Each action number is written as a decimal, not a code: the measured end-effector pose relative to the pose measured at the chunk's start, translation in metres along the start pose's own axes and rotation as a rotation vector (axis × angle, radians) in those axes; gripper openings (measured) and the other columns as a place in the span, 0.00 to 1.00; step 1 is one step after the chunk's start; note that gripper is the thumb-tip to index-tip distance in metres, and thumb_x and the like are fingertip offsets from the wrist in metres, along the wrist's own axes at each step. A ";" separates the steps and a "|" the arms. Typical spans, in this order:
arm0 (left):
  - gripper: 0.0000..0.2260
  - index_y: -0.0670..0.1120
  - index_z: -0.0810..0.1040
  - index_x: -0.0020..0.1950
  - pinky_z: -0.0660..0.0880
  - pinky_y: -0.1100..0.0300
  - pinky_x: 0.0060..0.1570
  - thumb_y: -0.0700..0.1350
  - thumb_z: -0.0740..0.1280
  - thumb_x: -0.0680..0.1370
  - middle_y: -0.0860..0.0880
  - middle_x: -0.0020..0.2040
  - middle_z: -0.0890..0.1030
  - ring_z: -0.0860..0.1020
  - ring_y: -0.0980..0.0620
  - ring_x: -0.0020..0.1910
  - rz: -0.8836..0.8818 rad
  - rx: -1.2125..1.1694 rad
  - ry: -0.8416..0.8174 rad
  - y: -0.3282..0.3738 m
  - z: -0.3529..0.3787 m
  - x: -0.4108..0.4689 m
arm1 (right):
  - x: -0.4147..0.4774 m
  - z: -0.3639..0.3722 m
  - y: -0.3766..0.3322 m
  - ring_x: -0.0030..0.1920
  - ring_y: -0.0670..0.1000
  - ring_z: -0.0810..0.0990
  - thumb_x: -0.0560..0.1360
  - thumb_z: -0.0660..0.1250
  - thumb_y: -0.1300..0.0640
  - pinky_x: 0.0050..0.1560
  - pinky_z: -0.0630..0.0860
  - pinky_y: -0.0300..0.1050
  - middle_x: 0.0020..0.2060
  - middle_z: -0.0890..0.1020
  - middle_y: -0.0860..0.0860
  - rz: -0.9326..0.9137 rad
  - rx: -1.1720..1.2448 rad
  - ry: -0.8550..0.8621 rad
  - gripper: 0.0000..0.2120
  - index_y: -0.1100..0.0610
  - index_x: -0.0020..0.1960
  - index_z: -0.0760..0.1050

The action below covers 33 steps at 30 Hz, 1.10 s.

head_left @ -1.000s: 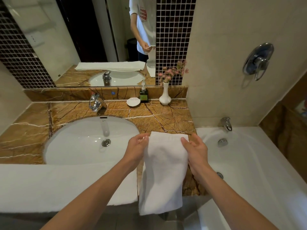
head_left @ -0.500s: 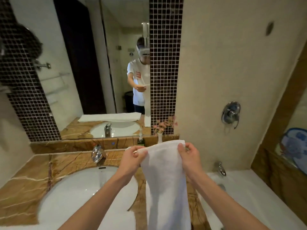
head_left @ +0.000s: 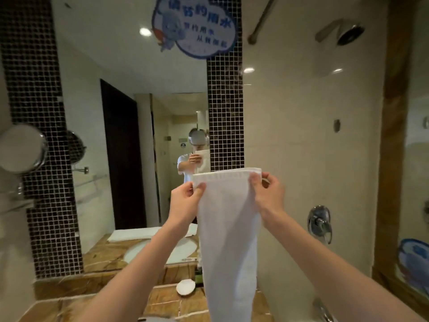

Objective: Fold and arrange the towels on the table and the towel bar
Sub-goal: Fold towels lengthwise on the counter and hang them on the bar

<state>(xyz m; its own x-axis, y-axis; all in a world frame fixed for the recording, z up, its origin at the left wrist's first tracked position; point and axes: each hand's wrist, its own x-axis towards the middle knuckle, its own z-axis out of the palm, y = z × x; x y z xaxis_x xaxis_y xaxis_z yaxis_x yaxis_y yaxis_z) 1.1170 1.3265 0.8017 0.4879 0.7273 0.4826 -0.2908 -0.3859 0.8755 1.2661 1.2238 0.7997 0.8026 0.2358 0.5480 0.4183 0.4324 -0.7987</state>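
White towel point(head_left: 228, 228) held up in air, pinched at top corners: left hand point(head_left: 185, 201) fingers point(head_left: 199, 188) closed on left corner, right hand point(head_left: 269, 194) fingers point(head_left: 254, 182) closed on right. Cloth hung straight below fingers, over marble bench point(head_left: 162, 300); small white dish point(head_left: 185, 287) seen beside hanging cloth.

sign point(head_left: 195, 26) top of mirror | blue cloud shape | Chinese txt, big line ends "用水" | rest blurred

Item count: two hands, left hand point(head_left: 185, 201) and right hand point(head_left: 270, 194); one white towel point(head_left: 228, 240) (a second shows only as a mirror reflection); one white dish point(head_left: 185, 287) on the bench point(head_left: 162, 303).
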 end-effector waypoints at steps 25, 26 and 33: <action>0.09 0.43 0.74 0.43 0.73 0.41 0.39 0.47 0.64 0.79 0.41 0.39 0.77 0.74 0.44 0.38 0.349 0.205 0.315 0.090 -0.035 -0.015 | 0.022 0.062 -0.048 0.39 0.41 0.78 0.80 0.63 0.51 0.38 0.76 0.36 0.41 0.78 0.48 -0.286 0.203 -0.371 0.07 0.54 0.49 0.73; 0.07 0.44 0.74 0.44 0.75 0.44 0.41 0.45 0.64 0.80 0.42 0.40 0.78 0.76 0.44 0.39 0.327 0.207 0.319 0.089 -0.041 -0.021 | 0.018 0.069 -0.044 0.41 0.45 0.79 0.79 0.63 0.50 0.40 0.78 0.40 0.42 0.79 0.49 -0.264 0.203 -0.408 0.07 0.53 0.48 0.73; 0.06 0.41 0.75 0.52 0.82 0.53 0.45 0.42 0.61 0.81 0.43 0.48 0.82 0.83 0.47 0.46 0.240 0.260 0.366 0.081 -0.083 -0.064 | -0.027 0.119 -0.021 0.36 0.42 0.76 0.79 0.64 0.52 0.35 0.74 0.34 0.37 0.78 0.46 -0.186 0.256 -0.566 0.07 0.55 0.47 0.75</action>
<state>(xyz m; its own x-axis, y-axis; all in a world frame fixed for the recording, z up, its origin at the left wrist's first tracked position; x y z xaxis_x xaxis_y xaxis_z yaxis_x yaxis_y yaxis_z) 0.9942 1.2959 0.8394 0.0984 0.7345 0.6715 -0.1224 -0.6607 0.7406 1.1846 1.3120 0.8314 0.3484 0.5292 0.7736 0.3584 0.6874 -0.6317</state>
